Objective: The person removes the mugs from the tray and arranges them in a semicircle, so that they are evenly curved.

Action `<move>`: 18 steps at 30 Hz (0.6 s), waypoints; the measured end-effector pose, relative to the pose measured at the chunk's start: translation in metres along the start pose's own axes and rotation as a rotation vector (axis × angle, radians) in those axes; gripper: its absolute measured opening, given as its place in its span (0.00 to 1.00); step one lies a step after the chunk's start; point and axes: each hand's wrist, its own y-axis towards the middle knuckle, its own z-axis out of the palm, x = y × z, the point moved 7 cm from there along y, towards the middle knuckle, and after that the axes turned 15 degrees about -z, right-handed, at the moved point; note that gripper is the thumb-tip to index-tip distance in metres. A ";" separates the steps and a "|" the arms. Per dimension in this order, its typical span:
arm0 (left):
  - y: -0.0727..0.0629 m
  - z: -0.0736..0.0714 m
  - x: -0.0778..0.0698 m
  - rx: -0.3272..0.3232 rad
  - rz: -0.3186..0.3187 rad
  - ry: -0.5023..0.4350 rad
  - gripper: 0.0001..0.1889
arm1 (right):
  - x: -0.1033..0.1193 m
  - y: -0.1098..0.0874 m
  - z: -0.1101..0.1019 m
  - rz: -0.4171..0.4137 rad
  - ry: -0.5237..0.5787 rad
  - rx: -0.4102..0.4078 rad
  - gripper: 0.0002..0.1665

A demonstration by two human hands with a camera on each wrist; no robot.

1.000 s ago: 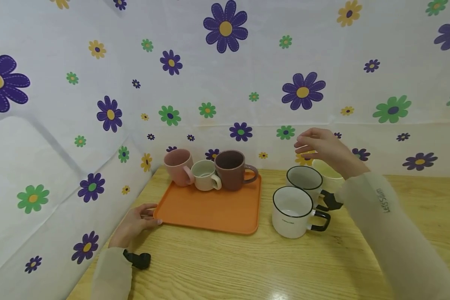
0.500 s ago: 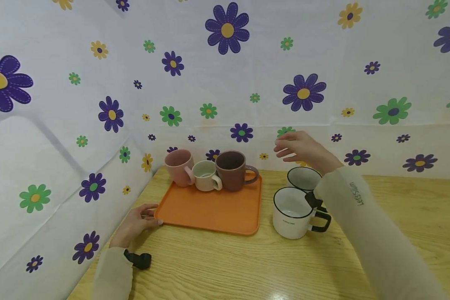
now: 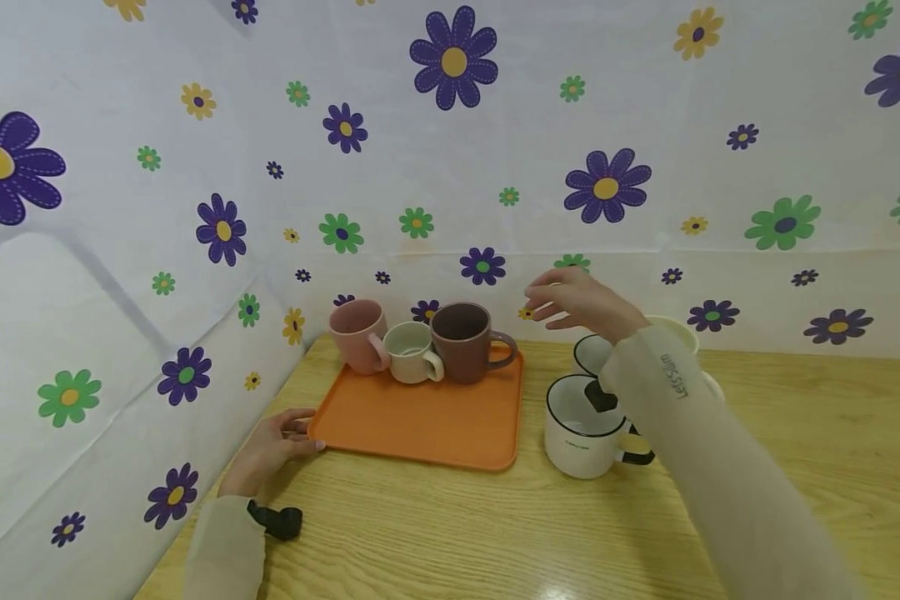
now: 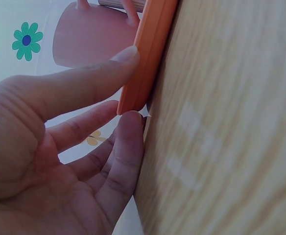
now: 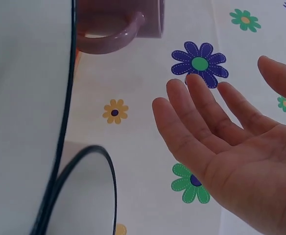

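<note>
At the near left corner of an orange tray (image 3: 420, 421), my left hand (image 3: 266, 450) holds the edge, thumb on the front side and fingers around the corner. In the left wrist view the thumb (image 4: 99, 83) presses the tray's rim (image 4: 150, 54). My right hand (image 3: 581, 302) is raised in the air behind the white mugs, palm bared and fingers loosely spread in the right wrist view. Three mugs stand upright at the tray's back: a pink mug (image 3: 357, 333), a small cream mug (image 3: 408, 352) and a brown mug (image 3: 462, 342).
Right of the tray stand a white enamel mug (image 3: 579, 442) with a black rim and a similar mug (image 3: 589, 354) behind it. A pale yellow mug (image 3: 678, 332) is partly hidden by my right sleeve (image 3: 690, 417). A flower-printed cloth (image 3: 525, 150) hangs behind the wooden table (image 3: 420, 533).
My right hand has moved left and slightly down, from above the yellow mug toward the tray. The left hand, tray and mugs stay put.
</note>
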 end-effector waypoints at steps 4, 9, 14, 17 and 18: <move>0.000 0.000 0.001 0.002 -0.009 -0.005 0.35 | -0.002 0.006 0.006 0.025 -0.005 0.014 0.27; 0.000 -0.001 0.000 -0.004 -0.017 0.010 0.35 | -0.003 0.011 0.013 0.050 0.000 0.024 0.27; -0.002 -0.001 0.000 -0.029 -0.011 0.034 0.34 | -0.007 0.015 0.021 0.074 0.056 0.052 0.29; -0.002 -0.001 0.000 -0.034 -0.002 0.038 0.34 | -0.012 0.018 0.026 0.082 0.075 0.088 0.30; -0.002 -0.001 -0.001 -0.034 0.002 0.038 0.35 | -0.015 0.019 0.027 0.085 0.076 0.102 0.30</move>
